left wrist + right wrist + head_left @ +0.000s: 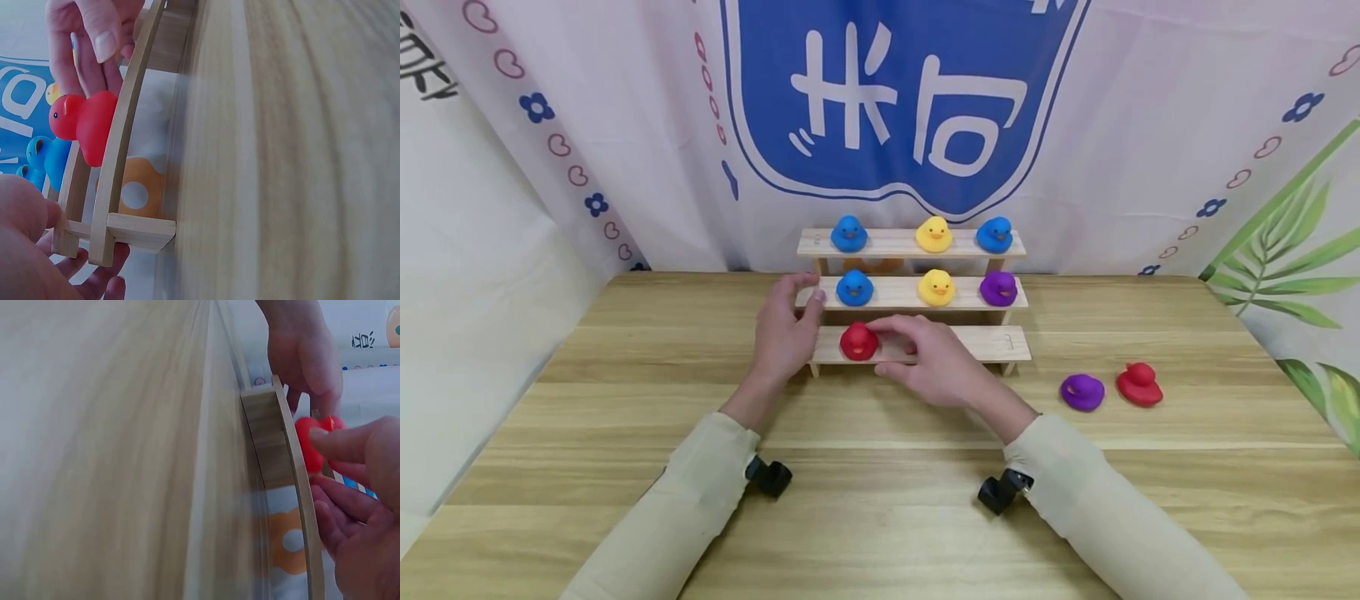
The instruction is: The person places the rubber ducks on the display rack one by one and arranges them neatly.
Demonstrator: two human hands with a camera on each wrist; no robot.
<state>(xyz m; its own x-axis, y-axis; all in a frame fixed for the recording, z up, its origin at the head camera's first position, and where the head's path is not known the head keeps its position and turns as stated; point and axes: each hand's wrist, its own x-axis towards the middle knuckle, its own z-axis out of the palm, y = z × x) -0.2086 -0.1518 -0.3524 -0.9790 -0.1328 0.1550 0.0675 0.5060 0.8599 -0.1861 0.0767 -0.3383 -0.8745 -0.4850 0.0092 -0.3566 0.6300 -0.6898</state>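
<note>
A small three-tiered wooden display rack (955, 343) stands on the table. My left hand (786, 325) holds its left end, with the thumb by the middle tier and the fingers around the outer side. On the lowest tier, toward the left, sits a red rubber duck (858, 342). My right hand (936, 362) is at the duck's right side, fingers extended behind it. In the left wrist view the right thumb (105, 47) stands off from the red duck (90, 125). Blue rubber ducks (854, 288) and yellow ones (936, 287) sit on the upper tiers.
A purple duck (998, 289) occupies the middle tier's right end. On the table right of the rack lie another purple duck (1082, 392) and a second red duck (1139, 385). A printed white curtain (662, 167) hangs close behind the rack.
</note>
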